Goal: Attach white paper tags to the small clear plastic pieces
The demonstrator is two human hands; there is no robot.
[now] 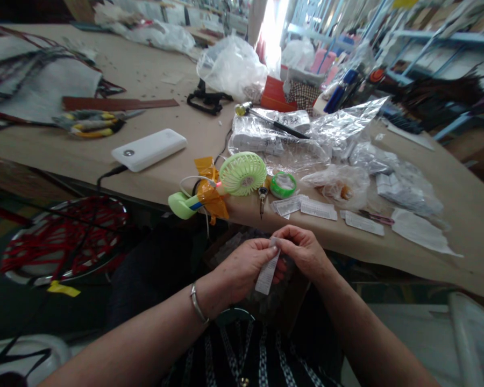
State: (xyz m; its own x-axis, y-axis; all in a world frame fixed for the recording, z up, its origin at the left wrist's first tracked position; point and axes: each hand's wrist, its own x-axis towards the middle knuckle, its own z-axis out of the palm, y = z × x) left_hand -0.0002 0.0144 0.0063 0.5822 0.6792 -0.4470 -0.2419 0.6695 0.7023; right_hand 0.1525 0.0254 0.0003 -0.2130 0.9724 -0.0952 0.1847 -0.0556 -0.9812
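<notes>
Both my hands meet in front of the table's near edge, over my lap. A narrow white printed label strip (267, 275) is pinched in my left hand (248, 266) and hangs down across its fingers. The fingertips of my right hand (302, 247) close on the strip's upper end, touching the left thumb. Just beyond, on the table edge, lie more printed label strips (318, 208), a small awl-like tool (262, 201) with a pointed tip, and a round green-rimmed container (283, 184).
A green fan (242, 173) is taped at the edge, left of my hands. Behind it lies a white power bank (149, 149) with a cable. A hammer (274, 122) rests on plastic-wrapped bundles (250, 141). Pliers (92, 122) lie left; a red-corded stool (64, 239) stands below.
</notes>
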